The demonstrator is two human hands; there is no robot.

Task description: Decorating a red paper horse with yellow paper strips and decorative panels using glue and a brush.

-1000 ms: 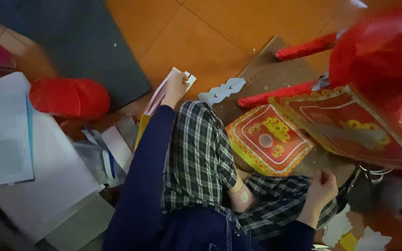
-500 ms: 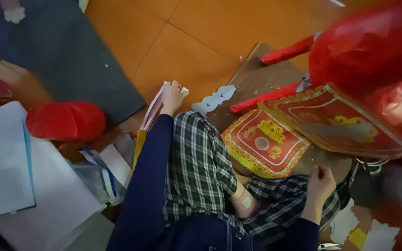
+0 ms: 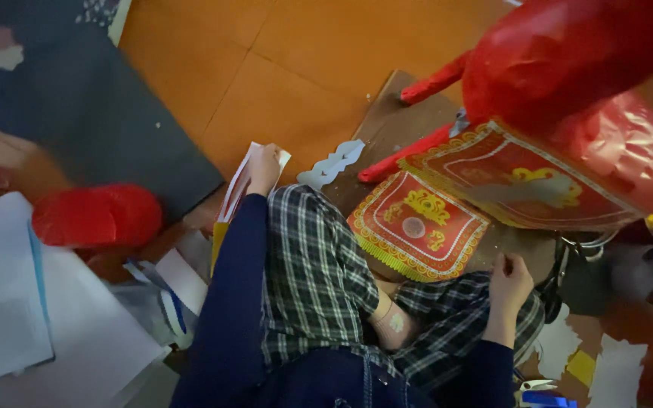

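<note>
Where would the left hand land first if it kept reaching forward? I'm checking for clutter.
Probably bare orange floor; the left hand already holds white papers, and depth is hard to judge.

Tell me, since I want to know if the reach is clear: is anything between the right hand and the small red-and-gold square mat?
Nothing visible lies between them. The right hand rests by the plaid-trousered leg, and the red-and-gold square mat lies just to its left on the brown board, with only bare board between them.

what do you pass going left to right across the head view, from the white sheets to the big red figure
white paper sheets → red rounded object → left hand on a paper stack → pale scalloped cutout → small red-and-gold panel → right hand → big red figure
</note>
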